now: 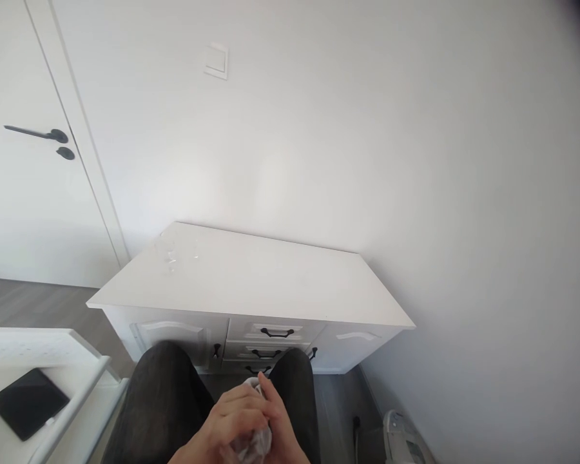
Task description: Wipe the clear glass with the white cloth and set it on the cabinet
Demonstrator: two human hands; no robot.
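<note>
Close to my lap, my left hand (234,415) and my right hand (281,422) are pressed together around a crumpled, whitish, see-through wad (257,446), which looks like thin plastic. Bits of it show above the fingers and below the palms, while the rest is hidden inside. The left fingers curl over its top, and the right hand closes on it from the other side. Past my knees stands a white cabinet (270,277). Small clear objects (171,256) sit at the left of its top, too faint to name.
Black handles mark the cabinet's drawers (276,332). At lower left, a dark flat tablet-like object (29,403) lies on a white surface (84,374). A grey-white appliance (401,438) stands on the floor at lower right. A white door (24,193) is at far left.
</note>
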